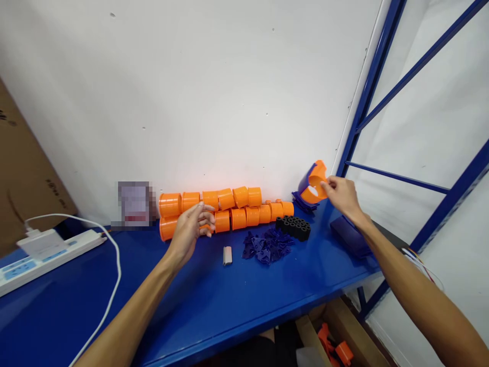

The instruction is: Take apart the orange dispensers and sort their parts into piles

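My right hand (pixel 342 193) is closed, thumb and fingers pinching the edge of a curved orange plastic piece (pixel 320 176). That piece stands against a dark blue part (pixel 306 178) by the wall; I cannot tell whether the two are joined. Under them lies a small stack of dark blue flat pieces (pixel 305 204). My left hand (pixel 191 227) hovers in front of two rows of orange plastic cups (pixel 239 218), its fingers loosely bent and apart, with nothing in them. Between the hands are a heap of small blue plastic pieces (pixel 265 247) and a block of black tubes (pixel 293 227).
A small pale block (pixel 227 256) lies on the blue table (pixel 214 306). At the left are a white power strip (pixel 49 260) with a cable and a cardboard box (pixel 26 178). Blue shelf posts (pixel 367 107) rise at the right. Below, an open carton (pixel 344 316) contains orange parts.
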`<state>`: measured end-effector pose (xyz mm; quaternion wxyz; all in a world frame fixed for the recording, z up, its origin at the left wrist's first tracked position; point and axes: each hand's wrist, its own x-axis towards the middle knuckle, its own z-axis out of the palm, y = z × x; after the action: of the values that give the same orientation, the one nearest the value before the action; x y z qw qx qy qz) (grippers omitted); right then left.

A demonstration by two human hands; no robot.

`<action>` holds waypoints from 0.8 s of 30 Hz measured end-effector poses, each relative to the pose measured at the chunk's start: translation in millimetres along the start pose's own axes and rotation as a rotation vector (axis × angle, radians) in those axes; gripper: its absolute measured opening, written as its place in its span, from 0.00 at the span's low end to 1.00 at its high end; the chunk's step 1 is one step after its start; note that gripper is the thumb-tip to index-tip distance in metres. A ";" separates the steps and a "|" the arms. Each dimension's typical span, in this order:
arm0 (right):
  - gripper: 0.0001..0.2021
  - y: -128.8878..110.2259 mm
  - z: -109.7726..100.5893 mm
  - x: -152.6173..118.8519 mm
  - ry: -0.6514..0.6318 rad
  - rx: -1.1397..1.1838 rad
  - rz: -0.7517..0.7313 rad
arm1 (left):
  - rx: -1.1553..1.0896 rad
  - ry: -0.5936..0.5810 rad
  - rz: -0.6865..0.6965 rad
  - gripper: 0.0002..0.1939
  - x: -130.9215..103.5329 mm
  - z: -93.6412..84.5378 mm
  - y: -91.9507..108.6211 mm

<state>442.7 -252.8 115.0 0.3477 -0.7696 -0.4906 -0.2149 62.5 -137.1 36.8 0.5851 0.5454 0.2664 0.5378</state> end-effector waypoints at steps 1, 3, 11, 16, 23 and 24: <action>0.14 -16.8 2.2 -10.4 -0.032 0.102 -0.087 | 0.017 -0.048 -0.016 0.25 -1.5 2.5 -0.5; 0.15 -50.3 10.5 -31.5 -0.120 0.291 -0.239 | 0.040 -0.137 -0.051 0.26 -5.0 7.8 -2.7; 0.19 -154.7 74.5 -84.2 -0.801 1.266 -0.179 | -0.453 -0.481 -0.176 0.29 -14.2 19.0 -12.2; 0.17 -185.0 107.8 -99.9 -1.144 1.657 0.093 | -0.578 -0.345 -0.186 0.31 -13.9 23.1 -9.3; 0.18 -184.6 111.1 -122.0 -1.172 1.804 0.295 | -0.550 -0.246 -0.148 0.30 -21.1 26.3 -1.1; 0.19 -182.9 111.0 -124.0 -1.193 1.799 0.303 | -0.545 -0.212 -0.136 0.29 -21.4 26.4 0.4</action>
<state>223.2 -194.5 17.1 0.5122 -0.2663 -0.4581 0.6759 80.1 -166.2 38.2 0.7692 0.4020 0.0856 0.4892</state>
